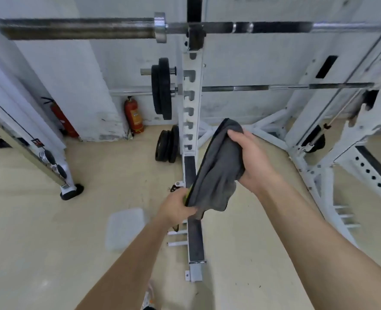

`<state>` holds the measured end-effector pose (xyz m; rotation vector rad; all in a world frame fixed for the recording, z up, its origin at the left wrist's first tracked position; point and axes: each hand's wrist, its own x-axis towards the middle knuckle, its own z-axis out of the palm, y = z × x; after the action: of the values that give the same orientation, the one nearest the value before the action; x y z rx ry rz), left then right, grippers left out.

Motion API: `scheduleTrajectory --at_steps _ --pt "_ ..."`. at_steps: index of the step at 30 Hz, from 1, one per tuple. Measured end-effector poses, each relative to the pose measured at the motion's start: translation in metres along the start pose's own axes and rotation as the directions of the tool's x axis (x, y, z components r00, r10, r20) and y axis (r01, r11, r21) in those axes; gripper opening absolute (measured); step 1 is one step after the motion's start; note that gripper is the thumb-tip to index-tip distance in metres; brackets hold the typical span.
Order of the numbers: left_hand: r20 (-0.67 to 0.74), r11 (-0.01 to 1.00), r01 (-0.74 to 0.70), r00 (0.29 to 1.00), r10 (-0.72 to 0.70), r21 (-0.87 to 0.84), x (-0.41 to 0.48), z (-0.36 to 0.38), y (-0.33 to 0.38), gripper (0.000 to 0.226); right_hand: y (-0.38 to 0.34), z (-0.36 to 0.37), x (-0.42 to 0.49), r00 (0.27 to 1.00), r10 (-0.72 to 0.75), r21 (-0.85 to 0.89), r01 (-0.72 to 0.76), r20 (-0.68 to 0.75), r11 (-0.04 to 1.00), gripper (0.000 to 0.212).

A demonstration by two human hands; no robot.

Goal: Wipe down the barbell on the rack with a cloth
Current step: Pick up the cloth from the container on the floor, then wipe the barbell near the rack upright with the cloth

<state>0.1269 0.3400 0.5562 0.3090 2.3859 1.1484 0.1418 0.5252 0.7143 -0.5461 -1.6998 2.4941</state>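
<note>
The barbell [274,27] lies across the top of the white rack [190,86], its thick sleeve [73,29] sticking out to the left. A dark grey cloth [218,166] with a yellow edge is stretched between both hands, well below the bar. My left hand [177,206] grips the cloth's lower end. My right hand [250,159] holds its upper end, fingers curled over the fabric. Neither hand touches the bar.
A second bar [274,87] sits lower on the rack, with black plates [162,88] on pegs and more plates [168,146] on the floor. Two red fire extinguishers [134,115] stand by the wall. The rack's base rail [194,233] runs between my arms. A pale tray [125,227] lies on the floor.
</note>
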Motion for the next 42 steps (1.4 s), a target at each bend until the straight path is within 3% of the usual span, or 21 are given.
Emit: scheduleTrajectory --at_steps 5,8,12,17,22,26,30,35,37,40,42 --pt "-0.025 0.994 0.003 1.0 -0.001 0.109 0.009 0.064 0.072 0.02 -0.068 -0.117 -0.029 0.977 -0.142 -0.052 0.135 -0.156 0.989 0.006" --pt "-0.083 0.997 -0.023 0.996 0.029 0.07 0.021 0.083 0.12 0.011 -0.096 -0.181 -0.037 0.925 -0.209 -0.061 0.2 -0.317 0.978 0.008" --pt "-0.12 0.996 -0.091 0.988 0.093 0.018 0.051 0.091 0.18 0.028 -0.121 -0.247 -0.033 0.855 -0.256 -0.062 0.256 -0.451 0.965 0.011" --pt "-0.089 0.974 -0.219 0.973 0.213 -0.053 0.097 0.095 0.236 0.02 -0.147 -0.288 -0.002 0.803 -0.273 -0.064 0.283 -0.529 0.957 0.012" --pt "-0.201 0.943 -0.312 0.937 0.286 -0.113 0.152 0.094 0.286 0.023 -0.176 -0.301 0.058 0.787 -0.269 -0.103 0.256 -0.556 0.961 0.013" --pt "-0.214 0.932 -0.352 0.92 0.328 -0.084 0.206 0.075 0.329 0.022 -0.207 -0.293 0.115 0.831 -0.243 -0.083 0.234 -0.5 0.969 0.027" --pt "-0.28 0.905 -0.424 0.864 0.418 0.042 0.248 0.038 0.374 0.03 -0.236 -0.277 0.167 0.892 -0.106 0.032 0.134 -0.439 0.99 0.033" --pt "-0.306 0.951 -0.272 0.901 0.306 0.148 0.272 -0.016 0.417 0.056 -0.256 -0.259 0.215 0.977 0.017 0.162 0.018 -0.212 0.987 0.038" --pt "-0.364 0.979 -0.188 0.909 0.203 0.079 0.276 -0.036 0.428 0.068 -0.263 -0.25 0.228 0.996 0.04 0.168 -0.026 -0.081 0.986 0.04" --pt "-0.436 0.968 -0.113 0.9 0.004 -0.223 0.281 -0.069 0.447 0.05 -0.276 -0.228 0.25 0.998 0.0 0.214 -0.015 0.07 0.977 0.04" --pt "-0.477 0.883 -0.171 0.877 -0.066 -0.436 0.287 -0.092 0.46 0.038 -0.288 -0.209 0.267 0.99 -0.033 0.228 0.001 0.135 0.974 0.038"
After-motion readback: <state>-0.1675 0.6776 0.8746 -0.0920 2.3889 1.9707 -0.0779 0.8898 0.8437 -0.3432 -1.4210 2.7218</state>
